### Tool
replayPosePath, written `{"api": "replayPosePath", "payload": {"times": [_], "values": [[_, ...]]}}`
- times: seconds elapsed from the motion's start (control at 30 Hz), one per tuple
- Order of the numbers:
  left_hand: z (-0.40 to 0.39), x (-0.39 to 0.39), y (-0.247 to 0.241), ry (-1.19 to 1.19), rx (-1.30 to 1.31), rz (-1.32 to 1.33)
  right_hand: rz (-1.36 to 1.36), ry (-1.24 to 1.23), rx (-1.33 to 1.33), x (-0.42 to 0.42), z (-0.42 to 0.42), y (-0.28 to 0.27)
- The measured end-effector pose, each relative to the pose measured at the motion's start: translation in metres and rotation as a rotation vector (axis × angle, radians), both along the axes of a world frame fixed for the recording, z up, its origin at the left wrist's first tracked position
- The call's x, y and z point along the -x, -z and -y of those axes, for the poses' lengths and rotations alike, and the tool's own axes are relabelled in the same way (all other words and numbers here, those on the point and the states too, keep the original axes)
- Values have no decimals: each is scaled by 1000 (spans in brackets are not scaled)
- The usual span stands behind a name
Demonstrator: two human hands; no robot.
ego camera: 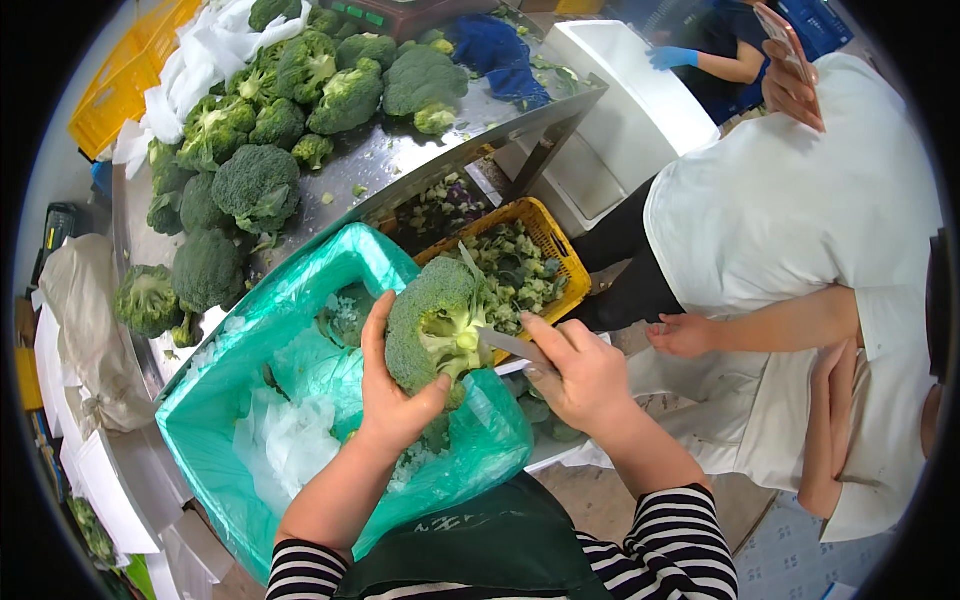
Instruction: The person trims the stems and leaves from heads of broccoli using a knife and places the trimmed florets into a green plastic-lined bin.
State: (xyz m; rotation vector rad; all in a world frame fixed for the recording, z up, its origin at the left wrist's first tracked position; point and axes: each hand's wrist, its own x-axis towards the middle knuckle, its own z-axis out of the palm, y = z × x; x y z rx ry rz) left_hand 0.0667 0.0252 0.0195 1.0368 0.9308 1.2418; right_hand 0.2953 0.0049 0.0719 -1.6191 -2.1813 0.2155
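Observation:
My left hand (pixel 401 401) grips a large broccoli head (pixel 431 319) from the left and below, its cut stem side facing right. In my right hand (pixel 581 371) is a knife (pixel 514 345), its blade tip against or right beside the pale stem. Both hands are above a box lined with a green plastic bag (pixel 217 420). Inside the bag lie crushed ice, a crumpled white sheet (pixel 289 442) and some broccoli, partly hidden by my left arm. Just beyond the held head stands a yellow crate (pixel 559 255) of broccoli trimmings (pixel 517 262).
A steel table (pixel 367 161) carries a heap of broccoli heads (pixel 259 187), white cloth (pixel 202 60) and a blue cloth (pixel 499 60). White foam boxes (pixel 630 82) stand behind. People in white (pixel 787 195) stand close at right, one holding a phone (pixel 791 60); a blue-gloved person (pixel 675 58) is farther back.

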Motion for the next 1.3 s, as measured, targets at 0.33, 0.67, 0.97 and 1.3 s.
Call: {"api": "replayPosePath", "payload": {"times": [0.33,0.67,0.97,1.3], "values": [[-1,0,-6,-80,438,407,-457,79,115,-8,12,30],[-2,1,-24,168,834,551,214,-389,-243,-25,-26,2],[8,-10,-17,213,1009,738,-419,228,300,-40,-38,83],[-136,52,-72,-152,303,604,-923,469,665,-43,-12,123]]}}
